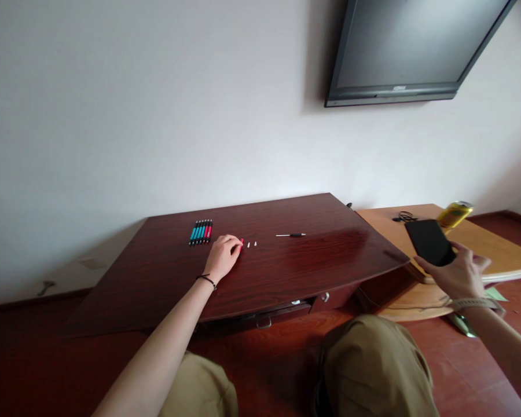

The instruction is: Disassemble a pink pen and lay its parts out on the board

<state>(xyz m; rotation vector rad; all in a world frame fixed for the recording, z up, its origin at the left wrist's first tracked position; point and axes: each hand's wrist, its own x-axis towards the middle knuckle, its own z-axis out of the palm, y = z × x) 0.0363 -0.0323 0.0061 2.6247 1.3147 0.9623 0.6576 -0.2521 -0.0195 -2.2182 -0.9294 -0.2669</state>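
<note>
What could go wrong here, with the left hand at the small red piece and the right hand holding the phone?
1. The two small white pieces lie loose close to the left hand, which pinches a small red piece; a careless move might knock them away.
2. The right hand holds the dark phone in the air beside the desk, above the floor; it may slip and fall.

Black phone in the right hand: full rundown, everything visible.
The phone is a flat black slab with rounded corners, dark and featureless on the side facing the camera; whether that is screen or back cannot be told. It looks glossy, like glass or plastic. The right hand grips its lower end, holding it tilted in the air in front of the light wooden table. Nothing else touches it.
</note>
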